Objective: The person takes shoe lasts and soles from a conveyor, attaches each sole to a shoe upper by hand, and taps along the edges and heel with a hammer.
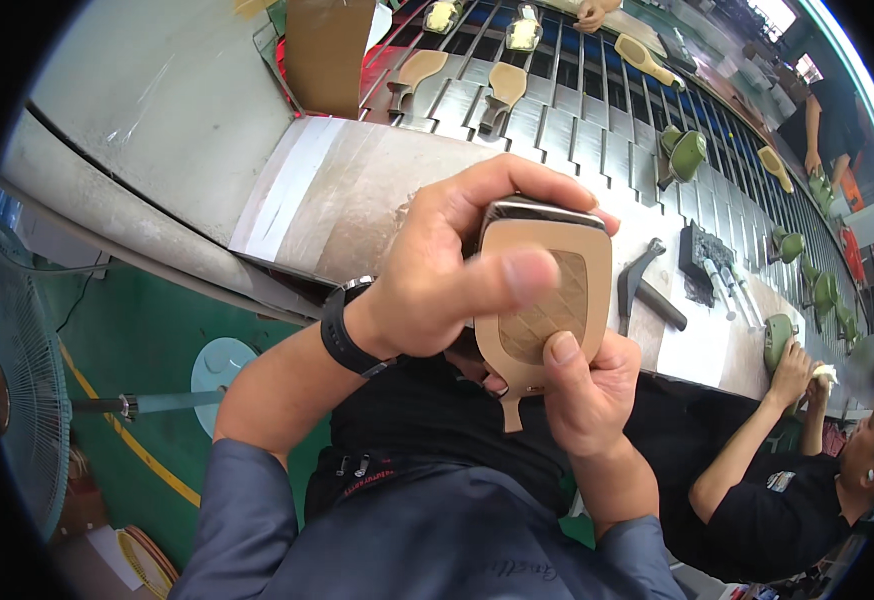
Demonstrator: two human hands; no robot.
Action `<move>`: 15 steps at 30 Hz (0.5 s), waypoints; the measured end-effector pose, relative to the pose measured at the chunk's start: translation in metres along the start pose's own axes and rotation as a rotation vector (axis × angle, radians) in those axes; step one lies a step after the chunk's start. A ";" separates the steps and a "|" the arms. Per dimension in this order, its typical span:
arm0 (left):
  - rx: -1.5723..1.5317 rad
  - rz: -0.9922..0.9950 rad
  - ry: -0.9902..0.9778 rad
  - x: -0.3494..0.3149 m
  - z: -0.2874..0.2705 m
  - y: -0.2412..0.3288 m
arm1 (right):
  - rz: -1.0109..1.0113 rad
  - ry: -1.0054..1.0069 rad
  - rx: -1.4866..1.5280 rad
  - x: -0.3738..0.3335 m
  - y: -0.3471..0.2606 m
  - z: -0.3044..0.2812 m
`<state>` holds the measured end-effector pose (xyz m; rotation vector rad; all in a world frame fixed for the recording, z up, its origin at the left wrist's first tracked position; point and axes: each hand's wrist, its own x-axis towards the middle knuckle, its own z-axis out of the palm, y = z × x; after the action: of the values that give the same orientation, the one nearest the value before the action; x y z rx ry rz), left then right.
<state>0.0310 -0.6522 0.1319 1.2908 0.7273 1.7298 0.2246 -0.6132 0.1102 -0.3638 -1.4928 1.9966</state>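
Note:
Both hands hold a tan paddle-shaped piece (592, 265) with a quilted oval panel in its face and a narrow tail pointing down. A shiny dark layer shows behind its top edge. My left hand (422, 270) curls round the top and left side, fingers behind the edge; its thumb crosses the face and is slightly blurred. On the lower right side, my right hand (597, 400) grips the piece, thumb pressed on the face beside the panel. The fingers behind it are mostly hidden.
A worktop (357, 230) borders a slatted metal conveyor (597, 130) bearing tan paddle-shaped parts (505, 85) and green parts (685, 155). A hammer (647, 290) and a black block (702, 260) lie to the right. A co-worker (777, 510) works at right; a fan (27, 380) stands left.

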 end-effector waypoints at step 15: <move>0.074 -0.053 0.047 -0.003 0.011 0.007 | -0.017 -0.010 0.008 -0.002 -0.001 -0.002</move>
<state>0.0397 -0.6585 0.1391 1.2729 0.8526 1.7101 0.2274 -0.6126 0.1103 -0.3371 -1.4882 1.9932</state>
